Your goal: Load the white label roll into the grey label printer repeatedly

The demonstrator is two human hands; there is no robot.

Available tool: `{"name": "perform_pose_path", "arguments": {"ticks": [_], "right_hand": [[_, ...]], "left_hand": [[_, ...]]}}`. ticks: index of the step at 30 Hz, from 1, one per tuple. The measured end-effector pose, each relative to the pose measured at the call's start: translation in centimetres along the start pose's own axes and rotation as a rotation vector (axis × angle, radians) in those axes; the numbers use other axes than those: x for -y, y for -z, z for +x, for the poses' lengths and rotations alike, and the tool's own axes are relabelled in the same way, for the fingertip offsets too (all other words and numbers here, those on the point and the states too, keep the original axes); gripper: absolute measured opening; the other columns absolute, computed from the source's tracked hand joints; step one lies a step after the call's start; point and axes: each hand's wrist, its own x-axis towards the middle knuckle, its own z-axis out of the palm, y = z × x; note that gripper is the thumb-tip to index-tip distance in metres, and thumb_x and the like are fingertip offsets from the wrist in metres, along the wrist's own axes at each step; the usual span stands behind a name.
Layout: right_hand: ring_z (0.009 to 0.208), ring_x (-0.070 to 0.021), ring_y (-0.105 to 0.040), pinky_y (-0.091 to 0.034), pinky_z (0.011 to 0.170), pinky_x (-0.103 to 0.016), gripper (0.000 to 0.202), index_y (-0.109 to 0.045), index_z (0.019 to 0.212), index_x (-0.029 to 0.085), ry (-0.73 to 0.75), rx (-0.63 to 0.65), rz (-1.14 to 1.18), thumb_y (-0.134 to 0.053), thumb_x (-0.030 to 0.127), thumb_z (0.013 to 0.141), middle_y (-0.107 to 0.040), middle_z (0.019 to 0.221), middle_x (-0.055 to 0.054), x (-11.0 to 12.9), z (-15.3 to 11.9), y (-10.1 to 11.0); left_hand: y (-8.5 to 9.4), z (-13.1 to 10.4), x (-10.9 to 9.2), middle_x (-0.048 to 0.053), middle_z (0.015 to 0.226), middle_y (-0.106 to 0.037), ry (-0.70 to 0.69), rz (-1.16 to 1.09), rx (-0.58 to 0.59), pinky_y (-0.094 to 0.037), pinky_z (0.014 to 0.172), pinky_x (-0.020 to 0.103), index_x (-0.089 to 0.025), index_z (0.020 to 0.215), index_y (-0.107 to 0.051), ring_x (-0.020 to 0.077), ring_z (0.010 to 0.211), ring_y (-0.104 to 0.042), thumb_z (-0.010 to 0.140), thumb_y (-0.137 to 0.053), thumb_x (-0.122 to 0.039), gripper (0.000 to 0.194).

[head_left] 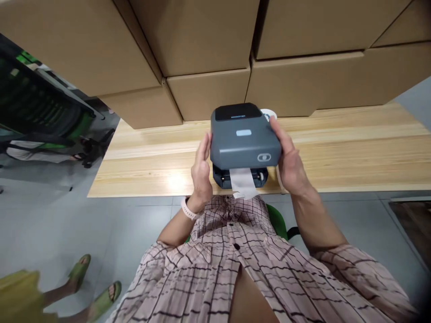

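A dark grey printer-like device stands at the front edge of the wooden table, its upper part raised from the black base. White paper hangs out of the gap at its front. My left hand presses against the device's left side, fingers pointing up. On the right side, my right hand grips the upper part, thumb and fingers along its edge. Part of a white round item shows behind the device.
Large cardboard boxes line the back of the wooden table. A green chair seat is under me. At the left are a dark mesh chair and a person's feet in green slippers.
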Motion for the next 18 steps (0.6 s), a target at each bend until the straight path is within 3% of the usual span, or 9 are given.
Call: {"name": "perform_pose_path", "arguments": {"ticks": [4, 8, 12, 15, 18], "right_hand": [[0.171, -0.0294, -0.026, -0.019, 0.141, -0.056, 0.089, -0.030, 0.172, 0.039, 0.105, -0.047, -0.009, -0.018, 0.091, 0.100, -0.028, 0.184, 0.002, 1.6, 6.7, 1.3], [0.168, -0.0245, -0.034, -0.026, 0.140, -0.043, 0.093, -0.037, 0.168, 0.029, 0.111, -0.155, 0.021, -0.029, 0.092, 0.099, -0.030, 0.183, -0.003, 2.7, 13.2, 1.8], [0.156, -0.0262, -0.053, -0.039, 0.133, -0.046, 0.078, -0.044, 0.160, 0.022, 0.147, -0.352, -0.042, -0.026, 0.078, 0.109, -0.045, 0.174, -0.006, 1.3, 18.4, 1.3], [0.166, -0.0221, -0.036, -0.029, 0.137, -0.046, 0.064, -0.036, 0.162, 0.018, 0.189, -0.407, -0.134, -0.026, 0.060, 0.114, -0.040, 0.176, -0.007, 0.2, 20.9, 1.1], [0.168, -0.0147, -0.029, -0.023, 0.139, -0.039, 0.061, -0.024, 0.164, 0.012, 0.224, -0.358, -0.201, -0.037, 0.045, 0.115, -0.025, 0.183, -0.015, 0.5, 21.0, 1.4]], "left_hand": [[-0.2, 6.5, 0.6, -0.005, 0.175, -0.047, -0.109, -0.082, 0.037, -0.024, 0.141, 0.047, -0.043, 0.165, -0.046, 0.0278, 0.169, -0.033, 0.110, -0.032, -0.068, 0.062], [0.3, 10.8, 2.1, -0.005, 0.181, -0.035, -0.036, -0.104, 0.075, -0.019, 0.142, 0.046, -0.042, 0.169, -0.035, 0.0280, 0.173, -0.023, 0.103, -0.045, -0.077, 0.076], [1.2, 9.2, 4.4, -0.001, 0.187, -0.020, 0.139, -0.002, 0.115, -0.012, 0.143, 0.048, -0.041, 0.172, -0.028, 0.0307, 0.175, -0.009, 0.092, -0.071, -0.072, 0.096], [1.4, 6.2, 5.7, 0.006, 0.187, -0.019, 0.336, 0.059, 0.160, -0.013, 0.141, 0.055, -0.036, 0.172, -0.028, 0.0356, 0.174, -0.011, 0.089, -0.078, -0.060, 0.100], [1.1, 4.4, 6.1, 0.009, 0.185, -0.025, 0.426, 0.041, 0.213, -0.018, 0.140, 0.059, -0.034, 0.173, -0.027, 0.0372, 0.173, -0.018, 0.086, -0.081, -0.047, 0.103]]}}
